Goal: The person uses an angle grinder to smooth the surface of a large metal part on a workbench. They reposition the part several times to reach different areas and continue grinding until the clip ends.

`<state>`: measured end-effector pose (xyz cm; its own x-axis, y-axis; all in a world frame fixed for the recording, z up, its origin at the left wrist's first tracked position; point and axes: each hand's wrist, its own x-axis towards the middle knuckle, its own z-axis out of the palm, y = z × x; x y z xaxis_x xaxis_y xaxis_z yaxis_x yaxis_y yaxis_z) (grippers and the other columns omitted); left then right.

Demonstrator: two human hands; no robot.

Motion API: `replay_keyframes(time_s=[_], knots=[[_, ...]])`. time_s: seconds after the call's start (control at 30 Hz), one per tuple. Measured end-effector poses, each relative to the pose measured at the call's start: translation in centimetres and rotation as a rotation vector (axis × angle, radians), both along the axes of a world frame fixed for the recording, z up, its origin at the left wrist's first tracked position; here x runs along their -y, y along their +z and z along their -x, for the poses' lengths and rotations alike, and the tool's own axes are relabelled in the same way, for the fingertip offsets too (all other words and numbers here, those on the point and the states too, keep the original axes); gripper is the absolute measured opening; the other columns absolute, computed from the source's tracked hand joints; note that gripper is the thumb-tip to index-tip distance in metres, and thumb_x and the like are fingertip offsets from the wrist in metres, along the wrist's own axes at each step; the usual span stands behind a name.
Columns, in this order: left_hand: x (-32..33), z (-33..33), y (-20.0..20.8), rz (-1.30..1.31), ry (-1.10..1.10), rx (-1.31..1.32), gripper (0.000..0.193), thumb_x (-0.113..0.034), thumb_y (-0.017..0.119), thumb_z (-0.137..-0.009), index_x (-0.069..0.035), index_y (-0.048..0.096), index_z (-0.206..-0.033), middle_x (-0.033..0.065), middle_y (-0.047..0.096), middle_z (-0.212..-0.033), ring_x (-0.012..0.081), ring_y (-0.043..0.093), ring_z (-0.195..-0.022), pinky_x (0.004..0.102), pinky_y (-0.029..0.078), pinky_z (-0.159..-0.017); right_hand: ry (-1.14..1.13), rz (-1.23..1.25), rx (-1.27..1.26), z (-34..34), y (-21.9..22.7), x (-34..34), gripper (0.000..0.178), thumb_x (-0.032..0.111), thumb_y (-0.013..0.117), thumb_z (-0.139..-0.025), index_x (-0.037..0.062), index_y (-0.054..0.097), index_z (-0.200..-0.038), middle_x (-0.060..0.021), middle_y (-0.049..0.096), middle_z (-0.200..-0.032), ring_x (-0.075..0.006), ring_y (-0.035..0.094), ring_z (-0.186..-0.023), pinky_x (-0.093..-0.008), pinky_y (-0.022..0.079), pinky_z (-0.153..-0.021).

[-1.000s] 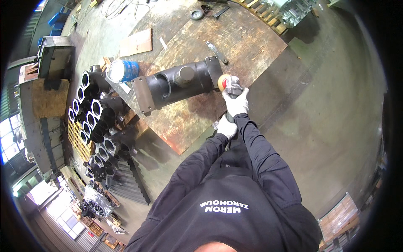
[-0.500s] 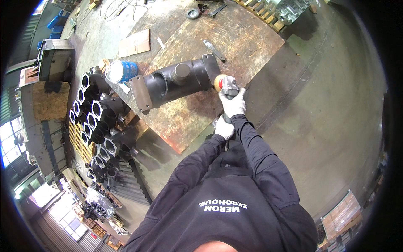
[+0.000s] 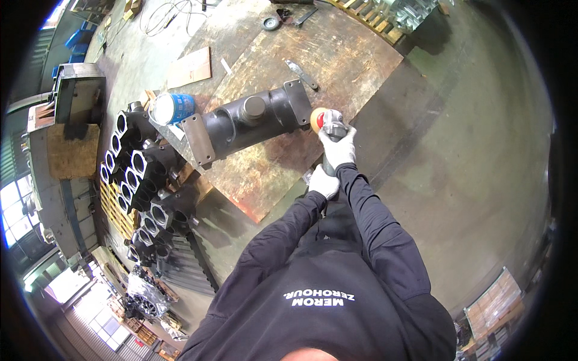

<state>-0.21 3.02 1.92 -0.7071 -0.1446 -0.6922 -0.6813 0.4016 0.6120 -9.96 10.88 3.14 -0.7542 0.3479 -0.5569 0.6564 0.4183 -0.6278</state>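
Hand-held power tool with a silver-grey metal head and a dark body (image 3: 333,124): held at the near right edge of the work area by two hands in white knitted gloves. Right hand (image 3: 339,146): placed just behind the metal head, its fingers wrapped around the body. Left hand (image 3: 326,182): placed lower, at the rear of the same tool, its fingers curled around it (their tips are hidden from view). Tan round disc with a red centre (image 3: 313,119): mounted on the left side of the head and positioned just beside the cylinder's right end; whether contact is made cannot be told.

Black metal cylinder (image 3: 250,130): laid on its side, slightly aslant, across a worn, brown-stained flat surface (image 3: 259,180). It is fitted with a drilled rectangular flange at each end, and a round raised boss (image 3: 253,108) is borne on top.

Also on the surface: a blue-and-white can (image 3: 174,108), set near the left flange; a flat grey metal hand tool (image 3: 301,74), laid beyond the cylinder; a tan rectangular sheet (image 3: 189,67), laid beyond the can. Black castings with bright-rimmed openings (image 3: 138,163) are ranged in rows at left.
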Motion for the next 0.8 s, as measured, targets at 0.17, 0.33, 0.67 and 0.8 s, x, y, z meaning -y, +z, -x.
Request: replay_keyframes(time_s=[0.17,0.33,0.67,0.8], knots=[[0.3,-1.1,1.3,0.044,0.017,0.040,0.059,-0.032,0.069,-0.079,0.007,0.057,-0.121,0.0324,0.065,-0.117,0.0442,0.062,-0.116,0.0445,0.048,-0.101,-0.023,0.066,0.000,-0.6,1.3,0.9,0.091,0.046,0.087,-0.073,0.0090,0.036,-0.139,-0.0273,0.064,-0.120,-0.0437,0.065,-0.109,-0.0503,0.052,-0.093],[1.9,3.7,-0.2,-0.025,0.060,-0.022,0.053,-0.030,0.069,-0.082,0.007,0.058,-0.118,0.0298,0.068,-0.113,0.0418,0.067,-0.110,0.0427,0.052,-0.094,0.015,0.129,0.062,4.4,1.8,2.1,0.092,0.046,0.086,-0.074,0.0076,0.033,-0.140,-0.0307,0.065,-0.119,-0.0450,0.067,-0.108,-0.0499,0.052,-0.093],[0.2,4.4,1.3,0.024,0.123,0.058,0.060,-0.034,0.073,-0.081,0.006,0.056,-0.122,0.0320,0.066,-0.117,0.0423,0.064,-0.116,0.0452,0.049,-0.098,0.050,0.176,0.106,5.5,2.8,0.7,0.089,0.045,0.086,-0.074,0.0091,0.036,-0.138,-0.0301,0.063,-0.124,-0.0437,0.066,-0.111,-0.0496,0.052,-0.095],[3.1,10.2,-0.9,-0.007,0.090,-0.091,0.041,-0.023,0.068,-0.085,0.008,0.060,-0.111,0.0284,0.070,-0.107,0.0380,0.069,-0.107,0.0400,0.053,-0.089,0.066,0.175,0.012,11.3,1.1,3.7,0.094,0.050,0.084,-0.074,0.0074,0.034,-0.141,-0.0309,0.067,-0.115,-0.0458,0.068,-0.107,-0.0508,0.054,-0.091]])
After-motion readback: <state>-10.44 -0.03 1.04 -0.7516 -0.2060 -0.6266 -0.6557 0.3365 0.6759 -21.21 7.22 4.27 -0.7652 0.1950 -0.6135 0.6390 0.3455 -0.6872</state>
